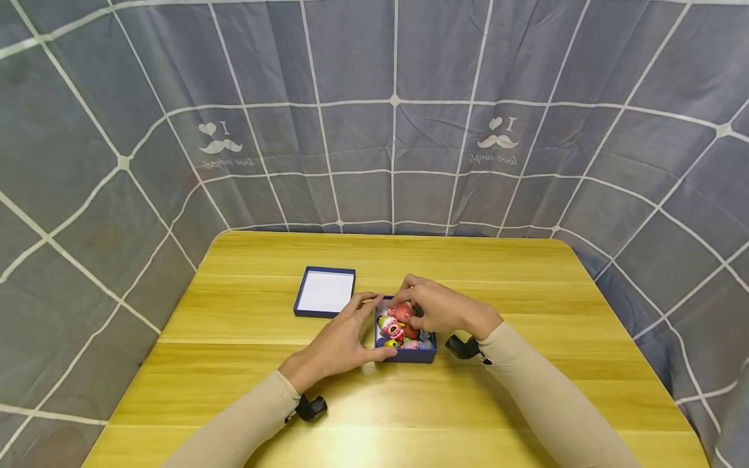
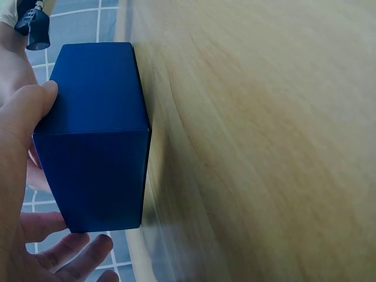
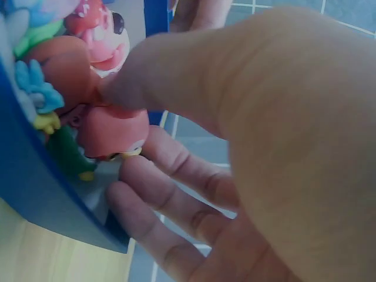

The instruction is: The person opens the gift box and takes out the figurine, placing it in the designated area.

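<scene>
A blue box (image 1: 406, 356) without its lid sits on the table, full of small colourful toy figures. From its left side my left hand (image 1: 342, 333) holds it, thumb on the near wall and fingertips at the far corner. Over the box, my right hand (image 1: 440, 307) pinches a pink toy figure (image 3: 113, 130) between thumb and fingers. A red and white figure (image 1: 393, 328) lies beside it. Close by in the right wrist view are an orange-brown rounded piece (image 3: 61, 67) and a light blue piece (image 3: 38, 88). The hand covers part of the contents.
The blue-rimmed lid (image 1: 324, 291) lies on the table behind and left of the box, its white inside facing up. A grey curtain (image 1: 363, 143) with white lines surrounds the wooden table (image 1: 246, 331). Black devices (image 1: 311, 408) are strapped at both wrists.
</scene>
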### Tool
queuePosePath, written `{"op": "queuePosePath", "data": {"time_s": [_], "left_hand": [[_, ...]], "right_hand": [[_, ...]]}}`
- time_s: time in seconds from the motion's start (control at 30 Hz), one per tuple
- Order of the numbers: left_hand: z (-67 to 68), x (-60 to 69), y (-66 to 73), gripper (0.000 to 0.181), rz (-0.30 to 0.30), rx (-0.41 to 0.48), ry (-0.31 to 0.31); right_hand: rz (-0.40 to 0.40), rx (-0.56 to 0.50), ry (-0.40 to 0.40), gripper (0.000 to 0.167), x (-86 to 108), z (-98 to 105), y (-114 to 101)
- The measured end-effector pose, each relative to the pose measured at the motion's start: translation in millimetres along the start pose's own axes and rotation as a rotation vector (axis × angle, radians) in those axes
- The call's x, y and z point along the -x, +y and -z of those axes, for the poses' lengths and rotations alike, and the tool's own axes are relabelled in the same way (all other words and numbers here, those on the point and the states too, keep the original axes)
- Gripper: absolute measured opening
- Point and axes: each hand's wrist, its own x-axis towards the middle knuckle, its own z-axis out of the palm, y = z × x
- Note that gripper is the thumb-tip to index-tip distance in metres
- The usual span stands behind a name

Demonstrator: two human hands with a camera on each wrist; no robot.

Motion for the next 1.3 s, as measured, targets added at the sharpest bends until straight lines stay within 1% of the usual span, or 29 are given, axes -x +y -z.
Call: {"op": "queuePosePath", "data": {"time_s": [0.2,0.3,0.53,0.73,0.97,1.3], "left_hand": [[0.7,2.4,-0.6,0.113,0.016,0.01,0.008],[0.7,2.3,-1.1,0.113,0.012,0.015,0.009],[-0.3,0.1,-1.9,0.113,0.004,0.026,0.009],[-0.3,-1.0,-1.9,0.113,0.017,0.037,0.006],[1.2,-2.4,-1.4,0.113,0.017,0.045,0.011],[0.0,-1.9,-1.2,0.113,0.02,0.047,0.005]], "right_hand": [[0.02,0.002,-0.029,0.043,-3.3,2.4,-2.9],[0.024,0.008,-0.037,0.042,-4.3,3.3,-2.4],[-0.004,-0.05,-0.054,0.04,-3.0,5.7,1.4],[0.001,-0.072,-0.04,0.032,-1.6,7.1,3.5],[-0.005,-0.094,-0.029,0.034,-0.7,7.2,5.1],[-0.009,-0.085,-0.02,0.036,0.9,2.3,7.8]]}}
